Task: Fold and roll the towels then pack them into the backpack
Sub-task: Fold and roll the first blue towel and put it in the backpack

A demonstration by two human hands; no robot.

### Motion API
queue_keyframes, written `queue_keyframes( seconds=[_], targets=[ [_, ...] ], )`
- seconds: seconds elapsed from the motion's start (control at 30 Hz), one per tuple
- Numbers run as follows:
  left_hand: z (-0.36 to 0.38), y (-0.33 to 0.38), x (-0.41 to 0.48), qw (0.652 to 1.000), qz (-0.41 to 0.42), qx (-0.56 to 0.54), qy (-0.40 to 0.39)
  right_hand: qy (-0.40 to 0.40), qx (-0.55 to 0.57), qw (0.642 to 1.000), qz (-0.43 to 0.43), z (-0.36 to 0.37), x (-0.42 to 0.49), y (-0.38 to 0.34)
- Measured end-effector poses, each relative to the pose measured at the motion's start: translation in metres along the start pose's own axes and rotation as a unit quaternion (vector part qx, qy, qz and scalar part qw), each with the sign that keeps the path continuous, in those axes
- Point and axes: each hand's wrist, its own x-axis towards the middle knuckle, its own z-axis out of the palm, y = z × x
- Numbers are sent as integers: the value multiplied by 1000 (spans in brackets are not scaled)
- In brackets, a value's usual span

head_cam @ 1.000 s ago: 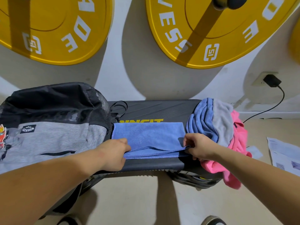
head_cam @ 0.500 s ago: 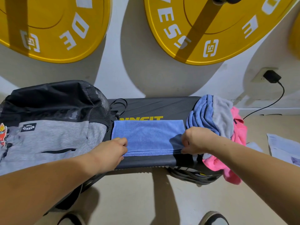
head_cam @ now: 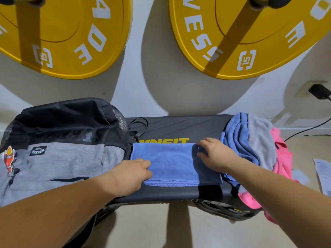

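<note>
A blue towel (head_cam: 170,161), folded into a flat rectangle, lies on the black bench (head_cam: 179,126) in the middle. My left hand (head_cam: 132,174) rests on its near left corner, fingers curled over the edge. My right hand (head_cam: 215,154) is at the towel's right end, with fingers and thumb curled round the far right corner. A grey and black backpack (head_cam: 62,149) lies on the bench at the left, its top touching the towel's left edge. A pile of loose towels sits at the right end: blue (head_cam: 236,140), grey (head_cam: 259,140) and pink (head_cam: 283,158).
Two yellow weight plates (head_cam: 232,42) hang on the white wall behind the bench. A charger (head_cam: 318,91) is plugged into a wall socket at the right, its cable running down. Papers (head_cam: 322,174) lie on the floor at the right. Tan floor lies in front of the bench.
The towel's lifted near edge has been laid flat. My right hand moved from the near right corner to the far right corner. My left hand stayed at the near left corner.
</note>
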Motion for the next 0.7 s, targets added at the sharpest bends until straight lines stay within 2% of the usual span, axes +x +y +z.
queue_keyframes(
  seconds=[0.1, 0.2, 0.27, 0.37, 0.43, 0.47, 0.53, 0.6, 0.7],
  targets=[
    [-2, -13, 6, 997, 63, 39, 25, 6, -11, 1000, 6, 10, 12, -3],
    [-7, -27, 20, 995, 58, 72, 28, 14, -56, 998, 39, 8, 17, -7],
    [-18, -43, 35, 993, 43, 104, 35, -9, -61, 996, 68, 4, 16, -8],
    [-44, -69, 60, 982, 17, 171, 81, -61, -13, 988, 142, -1, 13, -5],
    [-58, -76, 72, 978, -30, 172, 112, -118, 89, 971, 186, -5, 10, -4],
    [-62, -75, 75, 977, -69, 163, 116, -152, 146, 956, 203, -7, 7, -4],
    [-62, -66, 78, 979, -143, 127, 75, -192, 197, 935, 222, -10, 2, -4],
    [-56, -48, 74, 980, -171, 56, 82, -164, 192, 940, 229, -11, -1, -4],
    [-49, -11, 65, 972, -169, -118, 113, -113, 202, 947, 225, -8, -1, -1]
  ],
)
